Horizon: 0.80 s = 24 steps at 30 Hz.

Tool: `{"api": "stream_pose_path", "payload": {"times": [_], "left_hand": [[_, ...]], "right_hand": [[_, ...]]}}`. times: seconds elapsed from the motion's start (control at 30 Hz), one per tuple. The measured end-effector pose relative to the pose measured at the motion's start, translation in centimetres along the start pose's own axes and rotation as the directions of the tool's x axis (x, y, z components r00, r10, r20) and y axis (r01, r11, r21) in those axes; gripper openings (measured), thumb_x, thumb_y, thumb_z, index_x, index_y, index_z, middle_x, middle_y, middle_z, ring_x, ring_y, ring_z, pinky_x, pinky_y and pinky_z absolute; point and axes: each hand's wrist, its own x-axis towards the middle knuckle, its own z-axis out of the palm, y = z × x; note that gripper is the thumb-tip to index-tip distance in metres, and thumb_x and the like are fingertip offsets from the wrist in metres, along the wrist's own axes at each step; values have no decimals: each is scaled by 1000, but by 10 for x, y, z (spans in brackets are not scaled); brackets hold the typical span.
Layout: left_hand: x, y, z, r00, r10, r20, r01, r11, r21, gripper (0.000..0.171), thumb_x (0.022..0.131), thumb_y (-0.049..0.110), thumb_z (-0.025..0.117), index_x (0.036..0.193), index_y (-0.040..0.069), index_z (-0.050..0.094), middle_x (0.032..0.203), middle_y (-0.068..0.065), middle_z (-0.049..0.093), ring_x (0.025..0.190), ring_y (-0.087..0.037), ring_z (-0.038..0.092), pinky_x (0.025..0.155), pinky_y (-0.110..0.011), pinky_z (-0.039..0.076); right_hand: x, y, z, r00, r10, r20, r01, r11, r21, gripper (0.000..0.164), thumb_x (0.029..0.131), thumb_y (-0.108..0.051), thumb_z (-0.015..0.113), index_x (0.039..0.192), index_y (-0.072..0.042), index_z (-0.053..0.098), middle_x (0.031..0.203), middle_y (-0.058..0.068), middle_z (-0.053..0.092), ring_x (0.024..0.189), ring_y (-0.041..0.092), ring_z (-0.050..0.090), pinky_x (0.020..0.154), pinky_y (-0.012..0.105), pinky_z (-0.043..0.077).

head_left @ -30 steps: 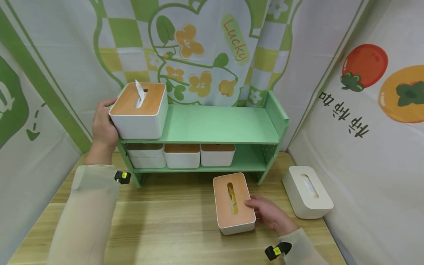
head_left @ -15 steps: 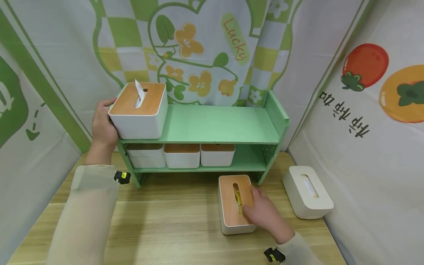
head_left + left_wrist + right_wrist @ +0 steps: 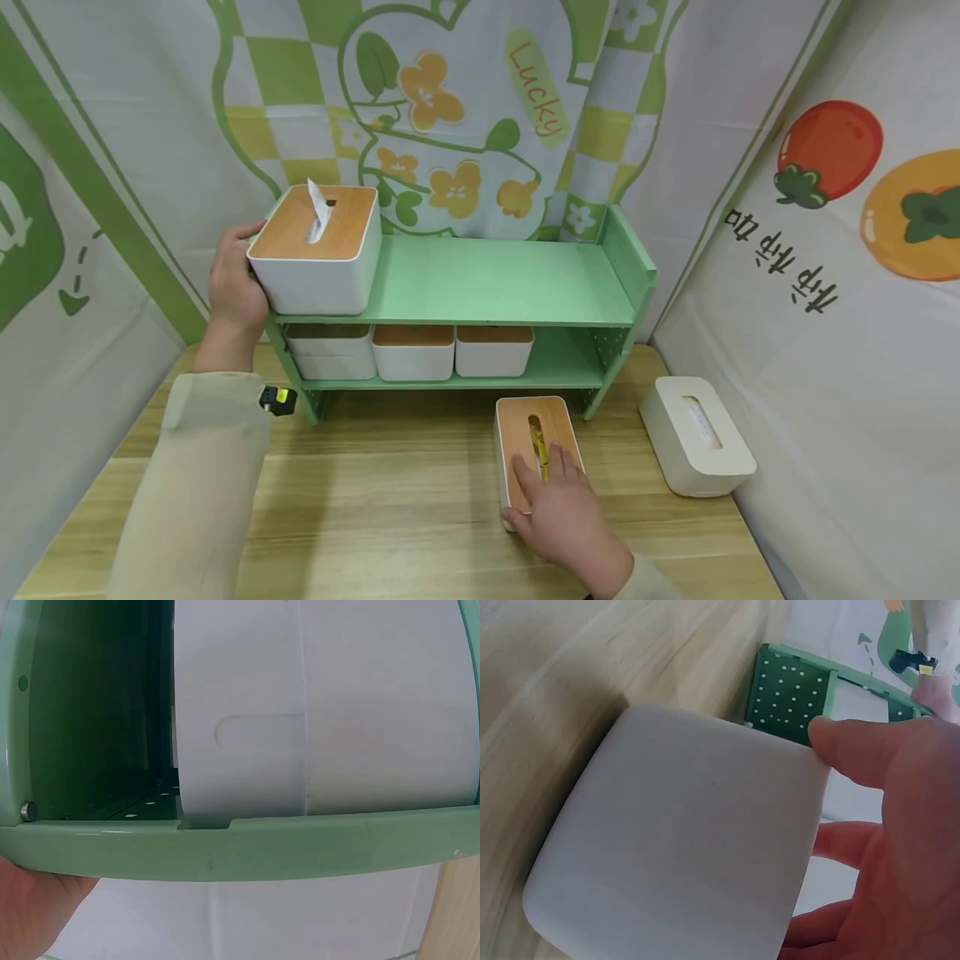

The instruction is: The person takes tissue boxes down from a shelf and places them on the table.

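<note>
My right hand (image 3: 562,517) is resting, loosely spread, on a box (image 3: 517,437). My left hand (image 3: 237,282) is gripping the shelf (image 3: 491,279).

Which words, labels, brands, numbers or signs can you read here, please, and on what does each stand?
"Lucky": back cloth.
"柿柿如": right cloth, slanted.
Left cloth: dashed arrow; white marks cut off, unreadable.
Left wrist's yellow label: too small to read.
Boxes: none readable.
</note>
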Motion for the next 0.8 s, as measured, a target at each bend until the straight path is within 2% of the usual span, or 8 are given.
{"api": "stream_pose_path", "payload": {"times": [0.1, 0.2, 0.4, 0.8], "left_hand": [[0, 0, -1, 1000, -4, 1, 4, 1000, 2, 54, 104, 32, 17, 140, 15, 53, 145, -5, 49, 131, -11, 39, 107, -28, 26], [0, 0, -1, 1000, -10, 4, 10, 1000, 2, 54, 104, 33, 17, 140, 15, 52, 145, -4, 49, 131, -11, 39, 107, -28, 26], [1, 1, 0, 1000, -13, 17, 13, 1000, -1, 55, 104, 33, 16, 142, 15, 51, 147, -4, 47, 132, -12, 37, 107, -28, 25], [0, 2, 1, 1000, -8, 7, 8, 1000, -8, 54, 103, 32, 17, 140, 13, 52, 146, -5, 48, 131, -10, 38, 108, -27, 25]], "right_hand": [[-1, 1, 1, 1000, 31, -3, -31, 999, 12, 63, 90, -50, 68, 138, -10, 60, 128, 43, 49, 126, 56, 41, 95, 61, 41], [-2, 4, -2, 995, 97, 10, -97, 995, 29, 61, 87, -45, 71, 135, -9, 62, 127, 44, 48, 125, 57, 42, 93, 64, 41], [-3, 8, -13, 972, 230, 39, -230, 973, 4, 56, 83, -35, 72, 130, -5, 65, 122, 47, 49, 118, 59, 47, 82, 66, 44], [-5, 6, -21, 951, 288, 109, -286, 958, -38, 55, 85, -34, 72, 130, -6, 62, 116, 47, 51, 110, 58, 53, 70, 62, 50]]}}
